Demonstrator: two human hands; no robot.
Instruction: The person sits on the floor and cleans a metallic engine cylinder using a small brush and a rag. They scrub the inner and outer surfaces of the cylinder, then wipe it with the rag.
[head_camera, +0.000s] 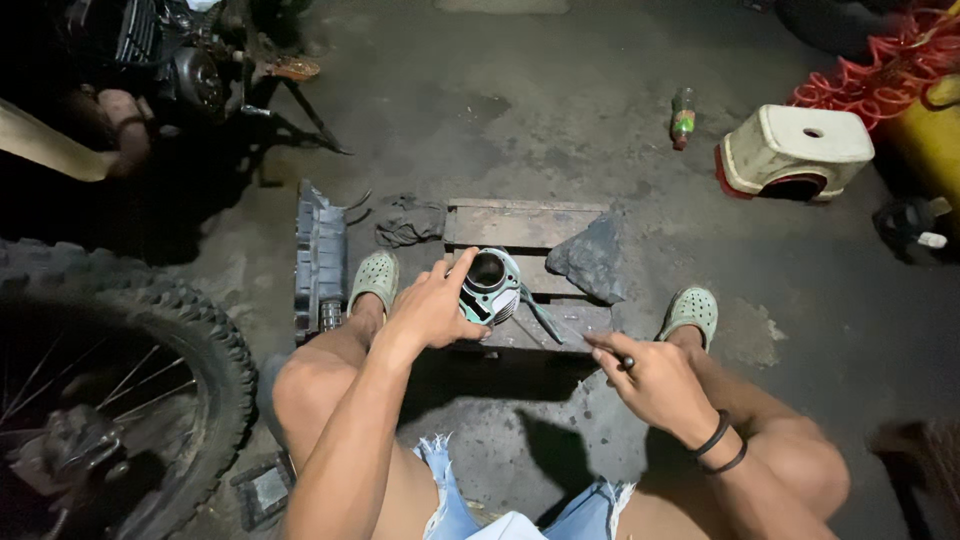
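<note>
A finned metal engine cylinder (492, 284) with a greenish gasket face stands on a low wooden pallet (520, 226) between my feet. My left hand (432, 306) grips its left side, fingers wrapped over the rim. My right hand (655, 378), with two black bands at the wrist, is shut on a thin tool (560, 326) whose tip reaches the cylinder's lower right edge.
A dark rag (592, 258) lies on the pallet's right side, another rag (408, 220) and a grey engine cover (320, 258) to its left. A knobby motorcycle wheel (150, 370) fills the lower left. A white stool (796, 148), a bottle (683, 116) and an orange coiled hose (880, 75) sit at the far right.
</note>
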